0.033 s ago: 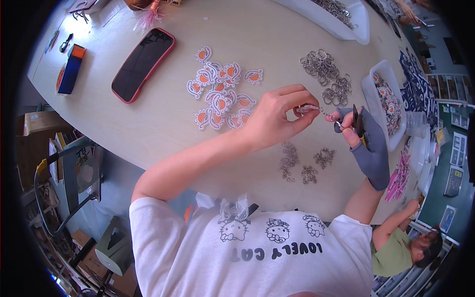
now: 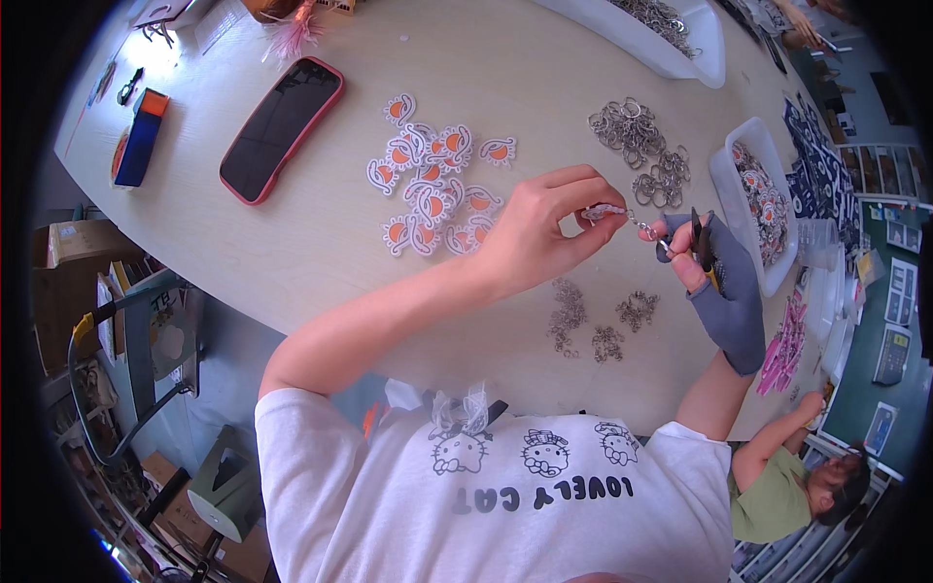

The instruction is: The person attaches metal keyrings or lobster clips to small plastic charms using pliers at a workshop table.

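Observation:
My left hand (image 2: 544, 233) is closed, thumb and forefinger pinching a white charm (image 2: 604, 210) seen nearly edge-on. From it a short metal chain (image 2: 637, 222) runs across to a key ring (image 2: 666, 246) between the fingertips of my right hand (image 2: 733, 296). That hand wears a grey fingerless glove and also grips pliers (image 2: 700, 235) with dark jaws and a bit of yellow handle showing. Left of my hands lies a loose group of white-and-orange charms (image 2: 432, 201). Beyond them sits a pile of key rings (image 2: 627, 128); nearer me are small heaps of metal links (image 2: 568, 316).
A white tray (image 2: 721, 180) of finished-looking charms stands at the right, another tray (image 2: 714, 68) of metal rings at the back. A red-cased phone (image 2: 282, 128) and a blue-orange box (image 2: 142, 136) lie left. Pink strips (image 2: 784, 345) and a person in green (image 2: 777, 491) are at right.
The key ring and my right fingertips have shifted very slightly. Both hands keep their holds.

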